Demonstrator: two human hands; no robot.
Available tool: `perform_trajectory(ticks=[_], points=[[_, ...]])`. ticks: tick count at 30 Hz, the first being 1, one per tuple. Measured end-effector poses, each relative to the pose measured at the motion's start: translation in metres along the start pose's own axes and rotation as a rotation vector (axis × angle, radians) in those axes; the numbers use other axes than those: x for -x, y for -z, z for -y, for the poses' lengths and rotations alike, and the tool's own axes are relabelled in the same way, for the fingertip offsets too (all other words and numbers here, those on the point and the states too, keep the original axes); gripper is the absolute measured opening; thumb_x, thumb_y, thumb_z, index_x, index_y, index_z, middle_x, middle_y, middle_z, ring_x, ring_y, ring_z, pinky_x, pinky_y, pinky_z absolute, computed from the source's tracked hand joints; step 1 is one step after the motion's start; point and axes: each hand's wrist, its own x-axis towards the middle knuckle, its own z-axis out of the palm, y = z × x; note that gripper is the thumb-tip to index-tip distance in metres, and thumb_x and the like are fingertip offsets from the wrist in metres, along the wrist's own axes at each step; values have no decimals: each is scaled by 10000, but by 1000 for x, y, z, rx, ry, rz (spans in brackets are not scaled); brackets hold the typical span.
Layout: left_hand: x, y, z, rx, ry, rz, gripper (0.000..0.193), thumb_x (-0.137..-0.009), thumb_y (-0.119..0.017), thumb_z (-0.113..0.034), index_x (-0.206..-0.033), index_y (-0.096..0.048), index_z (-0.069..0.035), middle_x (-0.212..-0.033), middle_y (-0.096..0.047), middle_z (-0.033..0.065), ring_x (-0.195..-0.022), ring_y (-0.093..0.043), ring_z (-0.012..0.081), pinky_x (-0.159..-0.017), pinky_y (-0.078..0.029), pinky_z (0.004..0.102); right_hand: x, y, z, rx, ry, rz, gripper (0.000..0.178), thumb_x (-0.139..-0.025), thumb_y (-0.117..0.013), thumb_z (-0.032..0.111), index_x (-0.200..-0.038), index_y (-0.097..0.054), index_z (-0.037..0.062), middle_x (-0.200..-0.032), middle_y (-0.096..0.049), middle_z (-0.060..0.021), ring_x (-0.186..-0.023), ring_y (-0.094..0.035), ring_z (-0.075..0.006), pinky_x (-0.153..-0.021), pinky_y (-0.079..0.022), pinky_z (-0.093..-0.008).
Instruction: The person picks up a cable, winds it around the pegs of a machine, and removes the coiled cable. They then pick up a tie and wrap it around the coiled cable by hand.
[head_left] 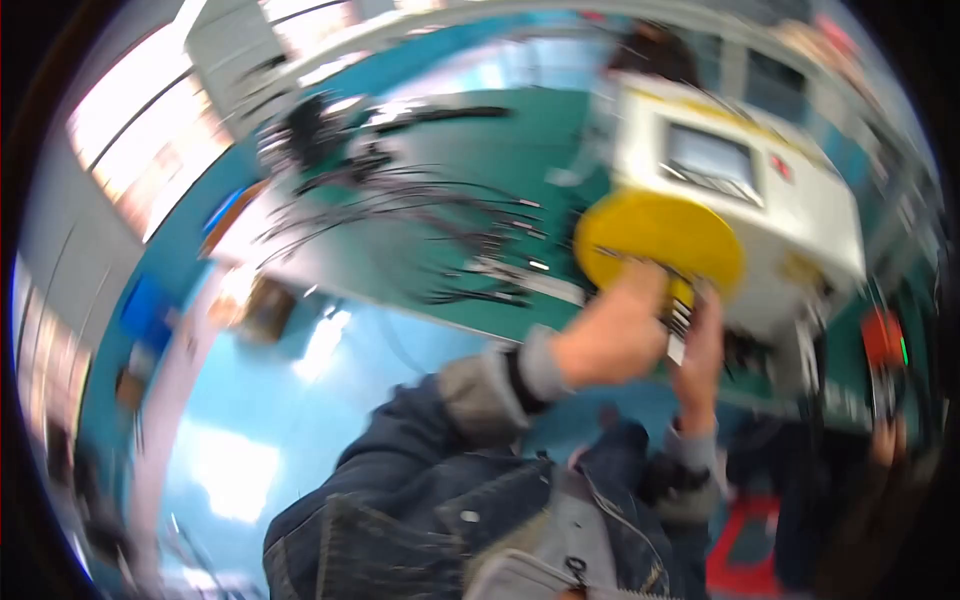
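Both of my hands are close together in front of a large yellow disc (655,228) on the near side of a white machine (740,225). My left hand (622,322) is closed, its fingers curled at the disc's lower edge; motion blur hides what they grip. My right hand (699,355) stands upright beside it, thumb and fingers closed around a small black-and-white striped piece (680,318). This piece lies between the two hands, and its exact kind is too smeared to tell. A thin dark line crosses the disc just above my left fingers.
Several thin black cables (420,200) with light tips lie across the green bench top (560,130), left of the machine. A dark bundle (315,135) sits at the bench's far left. On the right is a red-orange device (882,338), and a red stool (745,545) stands below.
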Motion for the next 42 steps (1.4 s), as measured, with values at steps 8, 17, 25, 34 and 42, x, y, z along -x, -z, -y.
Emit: perform_trajectory(ticks=[8, 17, 25, 34, 42], points=[[26, 23, -42, 38, 271, -115, 452, -723, -538, -126, -1084, -459, 134, -1037, -455, 300, -907, -461, 416, -795, -408, 424, 45, -33, 27, -34, -10, -87, 616, -858, -571, 188, -1345, -255, -19, -1277, -419, -137, -1122, -455, -222, -947, -359, -330], [24, 18, -42, 11, 188, -43, 298, -728, -569, -158, -931, -494, 47, -837, -493, 161, -736, -518, 317, -639, -445, 371, 43, -35, 32, 384, 23, -250, 368, -878, -527, 195, -1142, -425, -41, -1032, -541, -147, -926, -528, -218, -808, -425, -325], [34, 25, -37, 63, 249, 26, 258, -718, -574, -159, -874, -497, 31, -778, -472, 134, -637, -520, 284, -506, -439, 358, 45, -44, 37, 538, -54, -205, 301, -876, -503, 235, -1009, -443, -28, -865, -561, -146, -782, -528, -205, -722, -433, -325], [69, 2, -89, 45, 246, 107, 236, -722, -585, -184, -839, -488, -3, -761, -473, 139, -620, -522, 283, -475, -440, 359, 116, -21, 56, 601, -135, -266, 394, -821, -584, 363, -1000, -471, 31, -770, -578, -114, -683, -551, -198, -605, -450, -350], [91, -67, 0, 704, 485, 274, 362, -924, -407, -307, -1090, -483, 6, -1129, -515, 193, -972, -544, 350, -822, -451, 431, 83, 9, -33, 613, -149, 21, 134, -775, -501, 40, -897, -448, 21, -711, -562, -220, -695, -562, -428, -560, -439, -443]])
